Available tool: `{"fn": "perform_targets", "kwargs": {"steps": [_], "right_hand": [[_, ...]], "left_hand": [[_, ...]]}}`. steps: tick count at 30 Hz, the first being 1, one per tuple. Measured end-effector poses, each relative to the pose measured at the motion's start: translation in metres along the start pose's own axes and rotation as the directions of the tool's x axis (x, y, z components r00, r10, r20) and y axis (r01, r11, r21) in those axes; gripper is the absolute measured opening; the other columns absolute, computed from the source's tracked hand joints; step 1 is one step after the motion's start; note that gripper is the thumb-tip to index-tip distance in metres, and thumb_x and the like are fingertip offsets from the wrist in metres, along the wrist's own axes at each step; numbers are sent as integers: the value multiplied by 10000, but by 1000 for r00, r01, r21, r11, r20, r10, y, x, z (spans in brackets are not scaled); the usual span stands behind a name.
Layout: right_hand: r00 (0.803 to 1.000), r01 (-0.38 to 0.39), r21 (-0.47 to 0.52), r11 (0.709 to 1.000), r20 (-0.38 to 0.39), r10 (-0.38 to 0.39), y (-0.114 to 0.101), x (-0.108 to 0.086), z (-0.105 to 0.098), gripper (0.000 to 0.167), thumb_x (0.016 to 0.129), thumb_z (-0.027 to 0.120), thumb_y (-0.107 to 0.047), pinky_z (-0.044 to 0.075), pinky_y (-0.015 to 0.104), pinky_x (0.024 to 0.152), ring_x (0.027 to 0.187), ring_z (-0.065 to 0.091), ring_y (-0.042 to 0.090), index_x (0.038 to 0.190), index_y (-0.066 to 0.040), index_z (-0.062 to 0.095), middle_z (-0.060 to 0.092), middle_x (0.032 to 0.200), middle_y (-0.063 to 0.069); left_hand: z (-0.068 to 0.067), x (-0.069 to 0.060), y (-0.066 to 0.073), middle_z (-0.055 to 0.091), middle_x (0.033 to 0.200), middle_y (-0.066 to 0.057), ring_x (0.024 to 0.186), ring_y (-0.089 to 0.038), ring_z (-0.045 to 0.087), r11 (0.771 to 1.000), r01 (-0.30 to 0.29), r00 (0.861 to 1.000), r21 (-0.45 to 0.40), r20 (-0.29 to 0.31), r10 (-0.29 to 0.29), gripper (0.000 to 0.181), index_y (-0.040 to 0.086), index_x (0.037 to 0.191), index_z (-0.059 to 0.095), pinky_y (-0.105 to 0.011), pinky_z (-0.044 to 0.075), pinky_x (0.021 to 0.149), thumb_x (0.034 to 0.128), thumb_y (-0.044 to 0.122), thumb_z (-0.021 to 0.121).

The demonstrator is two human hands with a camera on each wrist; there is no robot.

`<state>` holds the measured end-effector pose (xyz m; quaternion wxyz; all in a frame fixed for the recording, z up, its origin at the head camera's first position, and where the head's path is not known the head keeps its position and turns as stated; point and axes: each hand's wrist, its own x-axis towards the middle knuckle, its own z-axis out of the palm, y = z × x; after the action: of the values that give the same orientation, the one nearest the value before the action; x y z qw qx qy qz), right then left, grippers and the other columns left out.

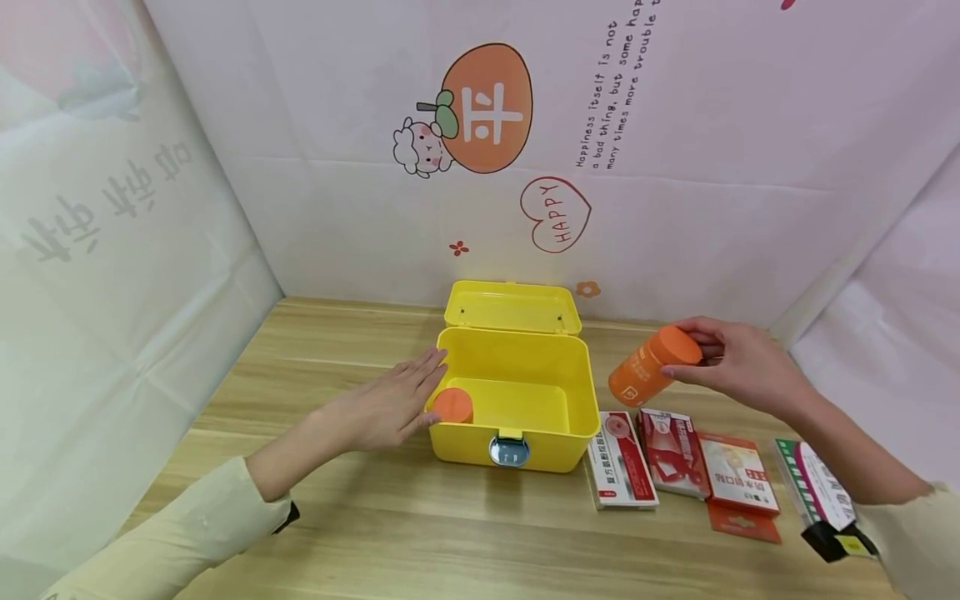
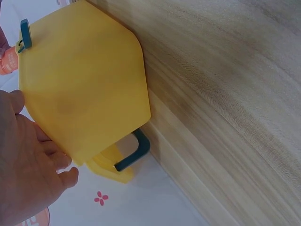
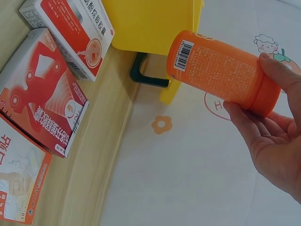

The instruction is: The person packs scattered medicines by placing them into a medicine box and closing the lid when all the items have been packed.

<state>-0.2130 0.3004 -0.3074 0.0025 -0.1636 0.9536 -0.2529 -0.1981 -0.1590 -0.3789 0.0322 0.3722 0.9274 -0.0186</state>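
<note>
Orange plastic bottle [image 1: 641, 375] sits in the right hand [image 1: 738, 367], which pinches it round the cap between thumb and fingers, so that grip is firmly on the bottle. It is held in the air to the right of a yellow box [image 1: 467, 448], tilted, with its cap end up toward the hand and its base pointing down and left. The right wrist view shows a barcode and small print on its side.

The box stands on the table [image 1: 360, 533] with its lid [image 1: 513, 308] tipped back at the rear and a metal latch [image 1: 510, 451] on its front. Inside, in the front left corner, is another orange cap [image 1: 453, 406]; whatever is below it is largely hidden by the front wall. The left hand [image 1: 386, 408] rests at the box's left rim, fingers extended and grasping nothing; whether its thumb touches that cap is hard to tell. A dark green handle [image 2: 141, 150] shows at the back of the box in the left wrist view.

Right of the box, a white and red carton [image 1: 622, 460], a red carton [image 1: 673, 454], an orange and white packet [image 1: 741, 477] and a green and white packet [image 1: 813, 483] lie in a row, the last partly covered by the right wrist. Behind hangs a pale printed cloth [image 1: 337, 225].
</note>
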Motion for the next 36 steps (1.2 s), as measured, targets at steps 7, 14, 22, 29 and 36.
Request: {"fn": "perform_targets", "kwargs": {"steps": [7, 14, 22, 29, 36], "right_hand": [[1000, 4, -13, 1000, -3, -4, -6, -1, -1, 642, 869, 766, -416, 540, 185, 699, 962, 708, 286, 1334, -22, 564, 712, 1147, 174], [1000, 12, 8, 1000, 3, -12, -12, -1, -3, 624, 868, 770, -404, 545, 188, 708, 967, 711, 277, 1328, -34, 568, 713, 1152, 163], [1000, 24, 3, 1000, -1, -24, -21, -1, -4, 619, 861, 775, -410, 542, 172, 709, 964, 709, 268, 1320, -46, 576, 714, 1148, 149], [1000, 30, 19, 999, 6, -30, -28, 1, -4, 634, 858, 779, -410, 541, 161, 714, 970, 700, 264, 1332, -46, 569, 705, 1160, 147], [999, 35, 40, 999, 20, -36, -36, -1, -1, 622, 858, 780, -404, 547, 161, 727, 971, 702, 253, 1327, -54, 569, 706, 1158, 136]], "left_hand": [[-2, 0, 2, 100, 1674, -178, 1562, -303, 108, 1000, 0, 1000, 12, -3, 0, 722, -11, 1578, 186, -489, 240, 1242, 1070, 492, 288], [-2, -1, 2, 103, 1673, -181, 1561, -305, 112, 1000, -7, 1000, 30, -6, 7, 721, -18, 1576, 185, -487, 245, 1240, 1072, 490, 280], [-3, 0, 2, 107, 1672, -184, 1559, -311, 120, 999, -11, 1000, 36, -14, 12, 723, -26, 1573, 189, -499, 253, 1234, 1072, 486, 286], [-5, 1, 2, 110, 1670, -192, 1558, -319, 117, 999, -13, 1000, 32, -8, 13, 727, -33, 1571, 188, -500, 246, 1237, 1072, 484, 294], [-4, 0, 2, 122, 1667, -201, 1557, -330, 116, 1000, -14, 1000, 25, -1, 14, 719, -39, 1567, 198, -506, 240, 1238, 1074, 476, 293]]}}
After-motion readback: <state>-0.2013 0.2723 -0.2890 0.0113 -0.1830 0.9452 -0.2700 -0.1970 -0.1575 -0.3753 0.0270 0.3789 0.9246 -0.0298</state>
